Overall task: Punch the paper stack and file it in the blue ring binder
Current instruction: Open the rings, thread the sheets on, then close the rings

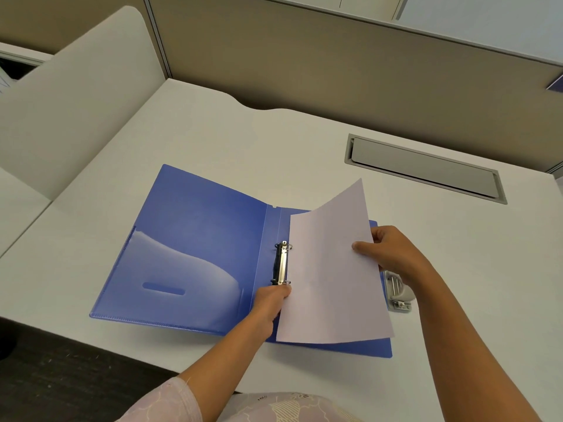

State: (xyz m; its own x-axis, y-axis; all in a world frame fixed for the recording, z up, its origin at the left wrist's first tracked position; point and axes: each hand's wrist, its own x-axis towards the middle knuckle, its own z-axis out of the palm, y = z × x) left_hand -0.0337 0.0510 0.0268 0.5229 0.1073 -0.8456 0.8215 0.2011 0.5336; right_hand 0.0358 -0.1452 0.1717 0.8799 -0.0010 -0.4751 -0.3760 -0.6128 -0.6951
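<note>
R hand (393, 254) pinches paper stack (329, 269) by its right edge, over open blue ring binder (189, 245). L hand (269, 303) at stack's left edge, fingertips hidden, just below ring mech (281, 263). Beside R wrist: hole punch (397, 292).

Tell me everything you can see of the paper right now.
The paper is plain white, blank on the side shown, thin; sheet count unclear. It is held tilted over the right half of the open blue binder, its left edge at the metal rings. The right hand pinches its right edge; the left hand holds its lower left edge.
</note>
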